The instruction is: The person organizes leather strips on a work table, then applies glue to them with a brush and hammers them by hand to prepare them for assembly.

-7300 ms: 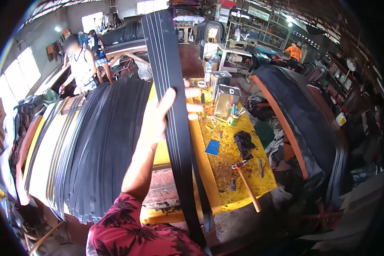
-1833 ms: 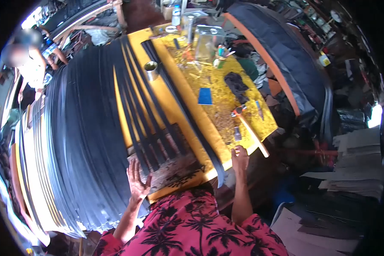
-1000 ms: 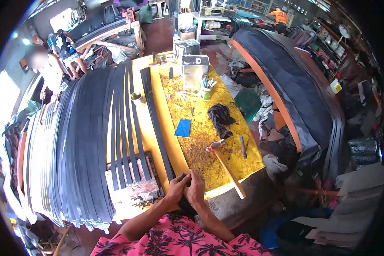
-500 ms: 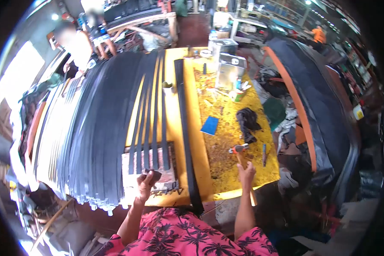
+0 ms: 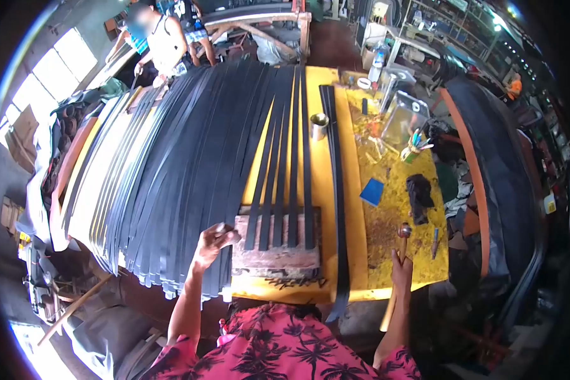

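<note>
"How did we have our hands?"

"Our left hand [image 5: 209, 248] pinched a small object [image 5: 232, 237], too blurred for us to name, just beside the left edge of a block [image 5: 275, 261]. Our right hand [image 5: 401, 271] was wrapped round a hammer [image 5: 403, 242], its head pointing away from us, by the near right corner of the tabletop [image 5: 383, 259]."

"And the straps?"

"We had five narrow black straps [image 5: 278, 218] spread apart, their near ends lying on the block, close to the tabletop's near edge. Left of them, a broad mass of black straps [image 5: 183, 171] hung over that edge."

"What lay farther out?"

"A strap bundle [image 5: 339, 202] reached past the near edge, with a metal cup [image 5: 318, 128] just beside it. We saw a dark cloth [image 5: 419, 197] near the right edge and a pen holder [image 5: 414, 151] beyond it."
</note>
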Available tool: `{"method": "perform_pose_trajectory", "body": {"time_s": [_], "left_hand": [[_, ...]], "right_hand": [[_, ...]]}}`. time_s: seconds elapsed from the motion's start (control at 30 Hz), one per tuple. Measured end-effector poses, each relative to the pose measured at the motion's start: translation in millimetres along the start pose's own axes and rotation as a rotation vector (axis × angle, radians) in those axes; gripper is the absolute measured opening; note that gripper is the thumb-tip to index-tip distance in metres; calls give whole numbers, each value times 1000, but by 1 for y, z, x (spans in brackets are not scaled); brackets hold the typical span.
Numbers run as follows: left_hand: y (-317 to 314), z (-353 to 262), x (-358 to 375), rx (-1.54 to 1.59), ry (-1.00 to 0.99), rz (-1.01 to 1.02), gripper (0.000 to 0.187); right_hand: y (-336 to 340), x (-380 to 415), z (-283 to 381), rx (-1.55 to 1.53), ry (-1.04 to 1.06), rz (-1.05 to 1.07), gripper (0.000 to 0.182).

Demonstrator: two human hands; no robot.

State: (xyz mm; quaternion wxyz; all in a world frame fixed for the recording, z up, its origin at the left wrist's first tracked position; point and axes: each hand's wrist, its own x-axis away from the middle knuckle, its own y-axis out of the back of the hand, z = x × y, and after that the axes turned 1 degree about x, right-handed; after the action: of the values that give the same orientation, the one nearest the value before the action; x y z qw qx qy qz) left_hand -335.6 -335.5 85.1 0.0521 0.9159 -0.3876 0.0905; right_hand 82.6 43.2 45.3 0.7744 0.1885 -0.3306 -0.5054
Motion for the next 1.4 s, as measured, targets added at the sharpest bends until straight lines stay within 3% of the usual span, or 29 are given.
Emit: {"method": "perform_pose_trajectory", "body": {"time_s": [0.03, 0.1, 0.13, 0.17, 0.23, 0.27, 0.3, 0.37, 0.43, 0.8, 0.93, 1.2, 1.4], "left_hand": [[4, -1, -6, -10, 3, 83, 25], [14, 16, -24, -46, -17, 244, 24], [13, 17, -29, -37, -3, 300, 24], [12, 18, -36, -25, 7, 355, 24], [18, 46, -56, -90, -30, 497, 26], [17, 45, -60, -125, -46, 512, 27], [14, 44, -63, -160, -60, 525, 27], [16, 56, -71, -213, 14, 560, 32], [15, 59, -75, -227, -15, 607, 34], [15, 59, -73, -301, -26, 649, 37], [13, 65, -72, -277, 4, 619, 36], [11, 65, -70, -289, -7, 578, 34], [10, 62, -65, -320, -35, 570, 31]], "right_hand": [[-11, 38, 16, -217, -127, 57, 36], [-40, 94, 57, -281, 32, 47, 33], [-61, 111, 53, -204, 110, 11, 44], [-83, 134, 71, -143, 0, 9, 44], [-127, 165, 75, -169, -79, 187, 45], [-153, 177, 78, -174, 134, 167, 47], [-179, 185, 65, -61, 13, 200, 51], [-198, 214, 109, 45, 72, 253, 54], [-219, 227, 120, 56, -57, 338, 56], [-242, 237, 115, 110, 91, 245, 58], [-235, 238, 125, 98, -32, 337, 61], [-239, 236, 116, 86, 141, 256, 55], [-234, 234, 120, 52, 39, 341, 56]]}}
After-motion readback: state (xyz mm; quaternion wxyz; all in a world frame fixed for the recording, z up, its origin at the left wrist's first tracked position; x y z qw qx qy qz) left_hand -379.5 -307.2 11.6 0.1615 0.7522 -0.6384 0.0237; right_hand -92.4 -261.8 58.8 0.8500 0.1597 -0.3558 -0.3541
